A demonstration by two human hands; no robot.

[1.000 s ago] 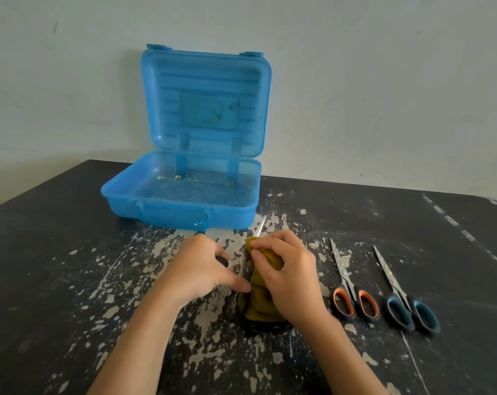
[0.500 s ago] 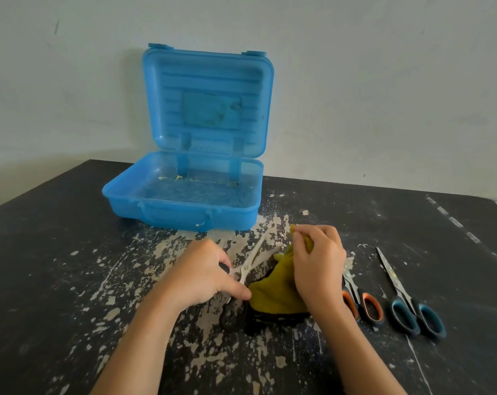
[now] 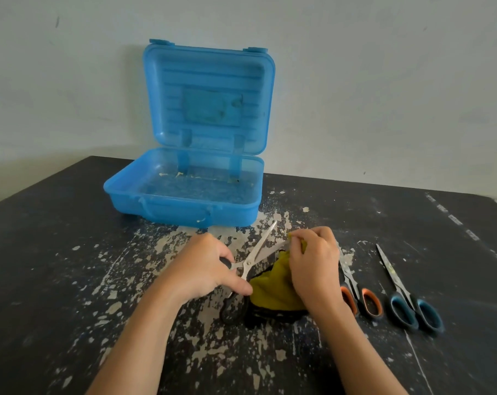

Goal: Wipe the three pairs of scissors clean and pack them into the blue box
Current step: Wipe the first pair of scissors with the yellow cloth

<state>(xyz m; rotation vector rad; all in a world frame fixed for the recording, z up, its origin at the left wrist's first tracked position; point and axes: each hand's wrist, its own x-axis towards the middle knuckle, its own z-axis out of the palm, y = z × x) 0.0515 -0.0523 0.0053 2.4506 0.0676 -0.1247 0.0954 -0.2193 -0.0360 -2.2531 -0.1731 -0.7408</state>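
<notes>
Olive cloth, pinched in the right hand round one blade of the open black-handled scissors, should draw tipward off the edge while the left hand, curled round the handle, steadies them at 5 o'clock of the blue box.

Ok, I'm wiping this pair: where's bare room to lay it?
Bare table lies left of the left hand and right of the blue-handled scissors. The blue box holds no scissors. Crowded: right hand, cloth, orange-handled scissors.
</notes>
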